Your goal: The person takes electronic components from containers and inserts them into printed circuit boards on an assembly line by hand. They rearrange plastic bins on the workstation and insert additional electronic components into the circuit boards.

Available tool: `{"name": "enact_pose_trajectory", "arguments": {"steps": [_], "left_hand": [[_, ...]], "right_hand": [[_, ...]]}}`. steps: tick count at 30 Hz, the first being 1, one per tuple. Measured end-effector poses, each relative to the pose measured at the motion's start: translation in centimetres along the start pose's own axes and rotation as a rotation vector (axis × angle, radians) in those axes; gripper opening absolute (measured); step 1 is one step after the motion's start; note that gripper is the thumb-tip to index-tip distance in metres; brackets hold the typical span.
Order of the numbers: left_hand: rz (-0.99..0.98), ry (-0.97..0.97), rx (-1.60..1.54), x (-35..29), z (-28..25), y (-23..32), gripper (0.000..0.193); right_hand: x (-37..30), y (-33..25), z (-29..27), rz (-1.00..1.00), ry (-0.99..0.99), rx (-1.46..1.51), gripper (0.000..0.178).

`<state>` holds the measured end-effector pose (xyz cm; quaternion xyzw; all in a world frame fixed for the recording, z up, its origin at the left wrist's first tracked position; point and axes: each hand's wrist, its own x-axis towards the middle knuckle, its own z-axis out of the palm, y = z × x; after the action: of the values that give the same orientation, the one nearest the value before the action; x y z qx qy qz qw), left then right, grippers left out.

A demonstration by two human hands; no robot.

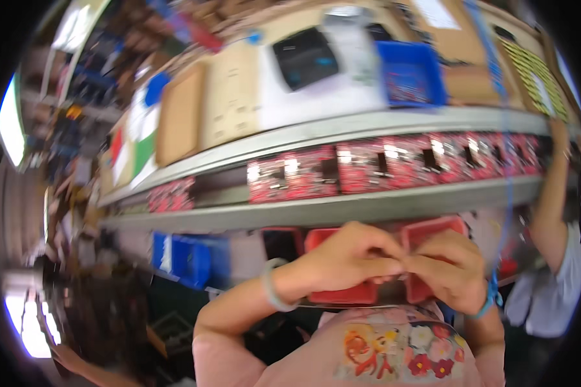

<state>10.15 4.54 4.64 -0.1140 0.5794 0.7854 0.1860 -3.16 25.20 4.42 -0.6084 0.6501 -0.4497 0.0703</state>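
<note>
My left hand (pixel 352 257) and my right hand (pixel 452 263) meet over the near side of the bench, their fingertips pinched close together. Whatever small thing lies between the fingers is too blurred and covered to name. Beneath my left hand is a red bin (pixel 342 295), and a second red bin (pixel 438 227) shows behind my right hand. A pale bangle circles my left wrist, and a blue band is on my right. Just beyond my hands, red circuit boards (pixel 303 174) with shiny metal parts lie in a row along a rail-sided line.
Blue bins (pixel 186 258) stand left of my arms, beside a dark flat item (pixel 281 244). Past the line are another blue bin (pixel 410 74), a black device (pixel 305 58) and a cardboard tray (pixel 181 113). A blue cord hangs at right, near a co-worker's arm (pixel 552 193).
</note>
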Motion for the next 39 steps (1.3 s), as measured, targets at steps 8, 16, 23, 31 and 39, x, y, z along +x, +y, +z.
{"name": "enact_pose_trajectory", "arguments": {"steps": [8, 16, 23, 31, 39], "left_hand": [[-0.065, 0.051, -0.100, -0.4, 1.8, 2.3, 0.020], [0.051, 0.055, -0.244, -1.9, 2.1, 4.1, 0.021], [0.307, 0.548, -0.222, -11.8, -3.0, 0.2, 0.017], [0.544, 1.459, -0.039, -23.4, -16.1, -7.0, 0.011], [0.102, 1.687, 0.920, -30.8, -30.8, -9.6, 0.010]], "right_hand": [[-3.0, -0.1, 3.8, 0.279, 0.283, 0.186, 0.008], [-1.6, 0.8, 5.0, 0.268, 0.479, 0.422, 0.021], [2.4, -0.9, 5.8, 0.354, 0.421, 0.901, 0.027], [5.2, -1.1, 7.7, 0.366, 0.346, 0.921, 0.028], [9.9, -2.4, 8.8, 0.363, 0.107, 0.887, 0.013]]}}
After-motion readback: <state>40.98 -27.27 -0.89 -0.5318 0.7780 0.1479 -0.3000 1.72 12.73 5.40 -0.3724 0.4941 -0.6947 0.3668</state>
